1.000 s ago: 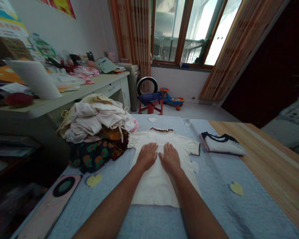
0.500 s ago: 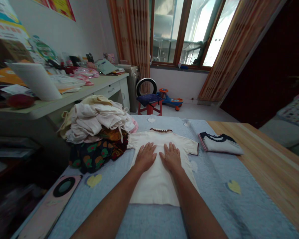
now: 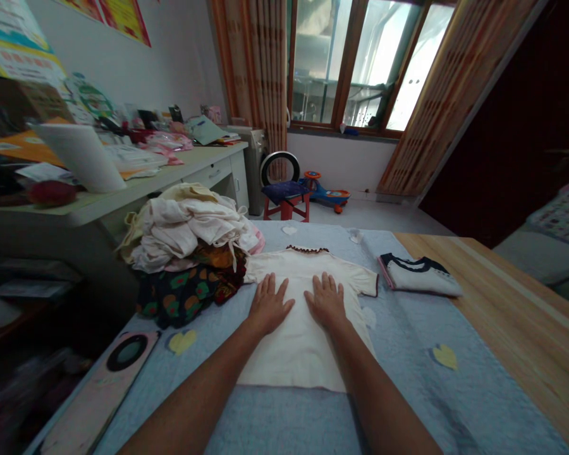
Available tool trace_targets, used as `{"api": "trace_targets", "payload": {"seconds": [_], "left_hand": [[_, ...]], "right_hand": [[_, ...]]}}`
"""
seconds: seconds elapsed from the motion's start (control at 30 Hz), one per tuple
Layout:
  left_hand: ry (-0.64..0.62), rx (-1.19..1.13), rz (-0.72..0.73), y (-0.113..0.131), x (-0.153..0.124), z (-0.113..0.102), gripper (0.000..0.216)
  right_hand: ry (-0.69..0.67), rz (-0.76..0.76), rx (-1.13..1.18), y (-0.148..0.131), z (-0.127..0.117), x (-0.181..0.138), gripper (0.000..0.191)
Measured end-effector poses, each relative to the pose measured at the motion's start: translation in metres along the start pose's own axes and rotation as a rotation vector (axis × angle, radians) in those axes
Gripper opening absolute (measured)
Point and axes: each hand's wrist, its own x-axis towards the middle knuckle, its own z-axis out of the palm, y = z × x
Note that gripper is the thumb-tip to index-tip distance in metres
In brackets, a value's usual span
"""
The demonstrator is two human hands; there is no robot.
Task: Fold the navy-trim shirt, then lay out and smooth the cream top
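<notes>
1. Taking the white shirt (image 3: pixel 294 360) as the middle of the clock, my left hand (image 3: pixel 270 304) has just slid outward over it, towards nine o'clock, and its thumb now stands off from its other fingers (image 3: pixel 267 284).
2. My right hand (image 3: pixel 326 300) has hardly shifted, so the gap between my hands is wider.
3. All my fingers lie spread on the shirt, palms down, gripping nothing.
4. The shirt is laid out on the blue cloth (image 3: pixel 398 354) that covers part of the desk (image 3: pixel 502 303), collar (image 3: pixel 308 249) at twelve, hem (image 3: pixel 289 385) at six. The hem's eight o'clock corner reaches slightly farther out than before.
5. I take this to mean the fabric is being smoothed sideways; the shirt is unfolded and looks nearly flat.
6. Unchanged around it: the clothes pile (image 3: pixel 189 221) at ten, against one sleeve; the folded top (image 3: pixel 422 279) at two, near the other; the phone (image 3: pixel 99 392) at eight.
</notes>
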Motion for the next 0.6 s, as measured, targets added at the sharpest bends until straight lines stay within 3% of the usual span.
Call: {"api": "trace_targets", "payload": {"seconds": [0.3,0.6], "left_hand": [[0.027,0.0,-0.006,-0.001,-0.005,-0.002,0.063],[0.039,-0.01,-0.001,-0.003,-0.006,-0.005,0.059]], "right_hand": [[0.005,-0.129,0.006,0.021,-0.005,-0.004,0.062],[0.007,0.008,-0.004,0.02,-0.001,-0.003,0.062]]}}
